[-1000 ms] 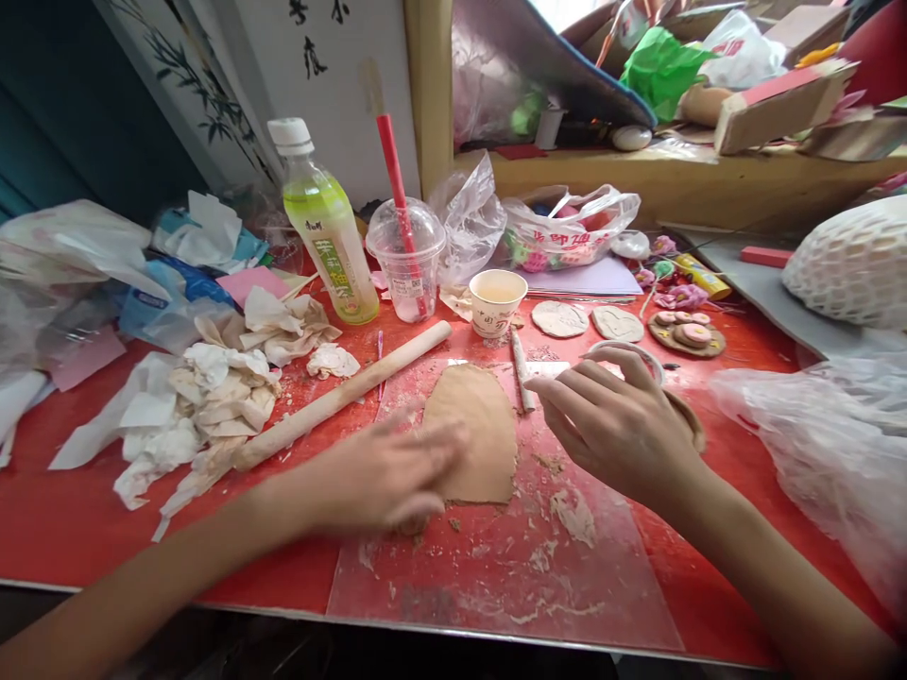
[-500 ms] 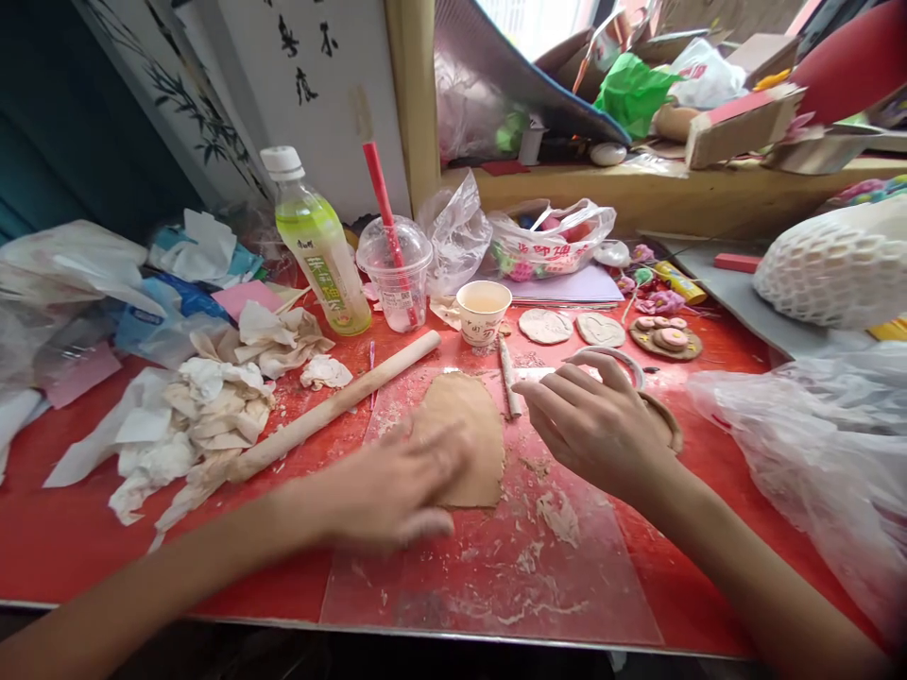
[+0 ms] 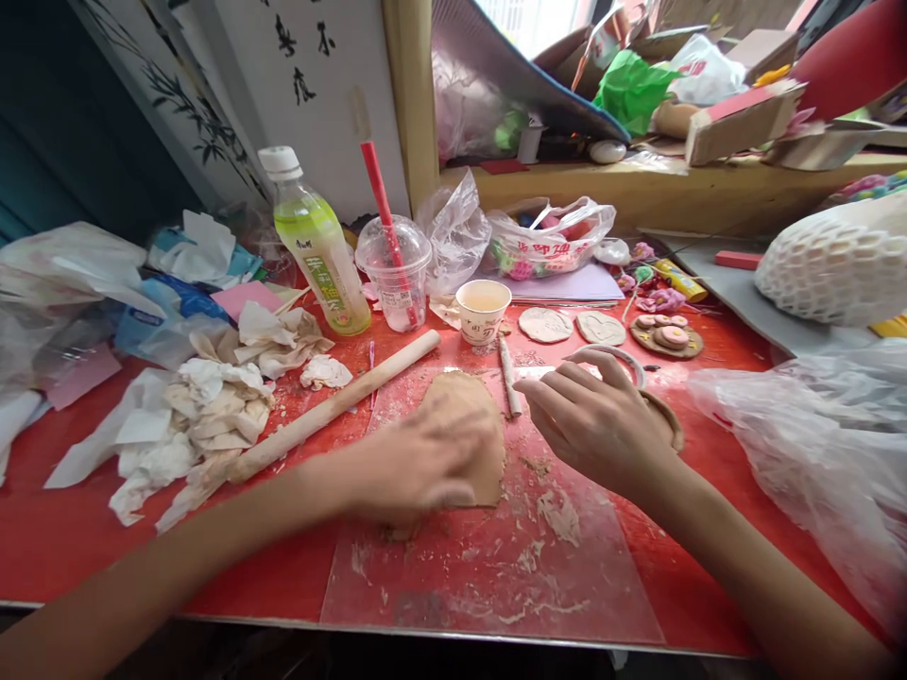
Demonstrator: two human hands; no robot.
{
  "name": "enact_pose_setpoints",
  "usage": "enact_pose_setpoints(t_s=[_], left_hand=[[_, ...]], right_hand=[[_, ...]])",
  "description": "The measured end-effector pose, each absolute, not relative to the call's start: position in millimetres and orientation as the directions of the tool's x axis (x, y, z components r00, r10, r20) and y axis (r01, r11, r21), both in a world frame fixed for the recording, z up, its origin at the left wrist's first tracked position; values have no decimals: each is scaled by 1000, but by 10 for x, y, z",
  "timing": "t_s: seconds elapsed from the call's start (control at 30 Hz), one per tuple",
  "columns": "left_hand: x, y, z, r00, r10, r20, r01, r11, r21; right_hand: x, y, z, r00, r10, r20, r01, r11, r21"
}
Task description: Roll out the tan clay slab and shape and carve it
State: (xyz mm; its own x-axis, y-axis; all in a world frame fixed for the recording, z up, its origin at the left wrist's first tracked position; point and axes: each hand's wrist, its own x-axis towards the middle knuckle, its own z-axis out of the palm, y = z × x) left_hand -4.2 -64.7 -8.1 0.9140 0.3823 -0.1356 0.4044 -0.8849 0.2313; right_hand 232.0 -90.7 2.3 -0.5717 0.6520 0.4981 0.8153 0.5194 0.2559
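A flat slab of tan clay (image 3: 468, 425) lies on a clear sheet (image 3: 496, 590) in the middle of the red table. My left hand (image 3: 418, 463), smeared by motion, is over the slab with its fingers stretched out; it covers the slab's left and lower part. To the right, my right hand (image 3: 595, 416) hovers with loosely bent fingers and nothing visible in them. A thin clay-smeared stick (image 3: 508, 378) lies just left of its fingertips. Partly hidden behind that hand are a pale ring (image 3: 627, 359) and a brown clay strip (image 3: 666, 420).
A wooden rolling pin (image 3: 340, 406) lies at the left beside crumpled tissues (image 3: 219, 401). Behind stand a drink bottle (image 3: 318, 255), a lidded plastic cup (image 3: 397, 274) and a paper cup (image 3: 483, 316). Clay discs (image 3: 545, 326) lie at the back; a plastic bag (image 3: 836, 453) covers the right side.
My left hand has shifted slightly to the right over the clay slab. My right hand has stayed nearly where it was.
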Motion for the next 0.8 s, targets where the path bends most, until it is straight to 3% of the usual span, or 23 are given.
enact_pose_setpoints(t_s=[0.07, 0.1, 0.17, 0.23, 0.27, 0.37, 0.43, 0.47, 0.57, 0.6, 0.73, 0.8], left_hand=[[-50, -554, -80, 817, 560, -136, 576, -802, 155], [-46, -532, -79, 811, 568, -138, 584, -799, 143], [-18, -542, -76, 875, 458, -155, 482, -853, 200], [21, -574, -77, 954, 249, -164, 287, -916, 279], [38, -574, -81, 957, 231, -175, 274, -918, 287], [67, -513, -90, 877, 457, -150, 479, -855, 198], [84, -495, -76, 856, 495, -150, 516, -838, 176], [96, -509, -60, 871, 468, -150, 490, -850, 196], [138, -574, -6, 960, 220, -172, 263, -918, 296], [149, -573, 6, 961, 216, -171, 260, -918, 301], [158, -486, -3, 831, 531, -162, 556, -801, 221], [165, -525, -9, 836, 522, -169, 548, -805, 228]], right_hand=[[2321, -909, 21, -569, 653, 500, 817, 517, 254], [2321, -910, 21, -564, 657, 501, 820, 514, 251], [2319, -912, 21, -555, 666, 499, 826, 509, 240], [2315, -912, 18, -549, 673, 496, 830, 510, 227], [2314, -910, 15, -548, 674, 495, 830, 511, 223], [2319, -900, 4, -545, 677, 494, 832, 511, 217], [2334, -888, -5, -542, 680, 494, 834, 509, 214], [2345, -880, -10, -540, 682, 493, 835, 508, 212], [2376, -854, -29, -538, 687, 489, 836, 510, 204], [2384, -846, -36, -538, 685, 491, 835, 512, 202], [2404, -818, -57, -532, 687, 496, 839, 506, 199], [2410, -808, -64, -524, 699, 486, 846, 496, 198]])
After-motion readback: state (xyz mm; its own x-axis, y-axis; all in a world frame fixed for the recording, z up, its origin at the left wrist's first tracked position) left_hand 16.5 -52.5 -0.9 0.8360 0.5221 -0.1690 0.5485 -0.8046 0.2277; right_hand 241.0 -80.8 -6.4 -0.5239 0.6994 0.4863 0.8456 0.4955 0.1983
